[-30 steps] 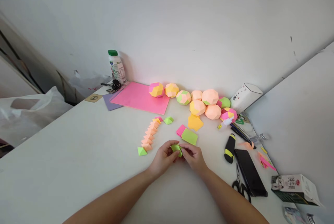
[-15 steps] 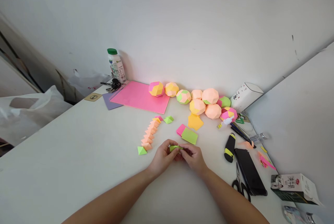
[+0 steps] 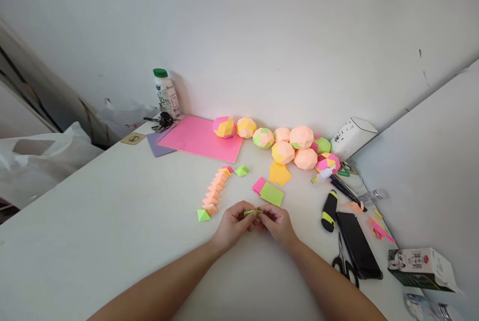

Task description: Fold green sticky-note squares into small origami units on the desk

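Note:
Both my hands meet over the white table [image 3: 112, 241] and pinch one small green paper piece [image 3: 253, 211], seen edge-on as a thin strip. My left hand [image 3: 232, 224] grips its left end, my right hand [image 3: 276, 222] its right end, fingers closed. Just beyond lie a green paper square [image 3: 272, 194] on a pink one [image 3: 258, 185], and a yellow square [image 3: 280, 174]. To the left runs a curved row of folded orange paper units [image 3: 214, 192], with a green folded unit [image 3: 203, 215] at its near end and another green unit [image 3: 241, 171] at the far end.
Several paper polyhedron balls [image 3: 295, 145] line the wall beside a pink sheet [image 3: 202, 137], a bottle [image 3: 165, 92], keys [image 3: 161, 121] and a white box [image 3: 352, 137]. At right lie a black-yellow marker [image 3: 329, 211], a phone [image 3: 358, 246], scissors [image 3: 345, 263], pens [image 3: 342, 186] and a carton [image 3: 422, 269].
The green piece has been pressed flatter between my fingers, from a bulky fold to a thin strip. My hands have stayed in the same spot.

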Available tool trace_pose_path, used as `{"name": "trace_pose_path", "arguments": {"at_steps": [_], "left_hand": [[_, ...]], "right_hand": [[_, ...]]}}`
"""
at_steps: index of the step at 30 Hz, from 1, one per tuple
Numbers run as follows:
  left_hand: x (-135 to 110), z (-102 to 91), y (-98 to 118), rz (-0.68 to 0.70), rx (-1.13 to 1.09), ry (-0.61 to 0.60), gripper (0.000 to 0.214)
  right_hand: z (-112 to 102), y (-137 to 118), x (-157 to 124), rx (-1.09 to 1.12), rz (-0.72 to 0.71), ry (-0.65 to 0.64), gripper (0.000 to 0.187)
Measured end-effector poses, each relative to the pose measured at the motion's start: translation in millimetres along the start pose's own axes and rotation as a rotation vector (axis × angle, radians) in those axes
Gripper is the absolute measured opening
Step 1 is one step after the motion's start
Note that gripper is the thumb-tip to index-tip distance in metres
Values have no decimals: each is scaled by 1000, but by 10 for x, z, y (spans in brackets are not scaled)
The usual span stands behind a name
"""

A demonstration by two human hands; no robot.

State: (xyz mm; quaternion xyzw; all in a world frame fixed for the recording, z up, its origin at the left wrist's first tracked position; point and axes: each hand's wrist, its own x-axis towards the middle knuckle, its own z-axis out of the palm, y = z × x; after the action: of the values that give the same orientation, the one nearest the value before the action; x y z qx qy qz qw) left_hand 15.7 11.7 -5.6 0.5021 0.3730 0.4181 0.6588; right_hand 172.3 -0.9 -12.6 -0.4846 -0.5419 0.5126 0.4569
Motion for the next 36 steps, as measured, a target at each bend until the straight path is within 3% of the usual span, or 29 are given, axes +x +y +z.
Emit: {"name": "trace_pose_path", "arguments": {"at_steps": [29,36], "left_hand": [[-16,32,11,60,91,-3,19],[-11,21,24,-21,62,-49,23]], "right_hand": [[6,-60,-20,-118,-42,-53,19],[14,-65,-15,-172,-79,-82,20]]}}
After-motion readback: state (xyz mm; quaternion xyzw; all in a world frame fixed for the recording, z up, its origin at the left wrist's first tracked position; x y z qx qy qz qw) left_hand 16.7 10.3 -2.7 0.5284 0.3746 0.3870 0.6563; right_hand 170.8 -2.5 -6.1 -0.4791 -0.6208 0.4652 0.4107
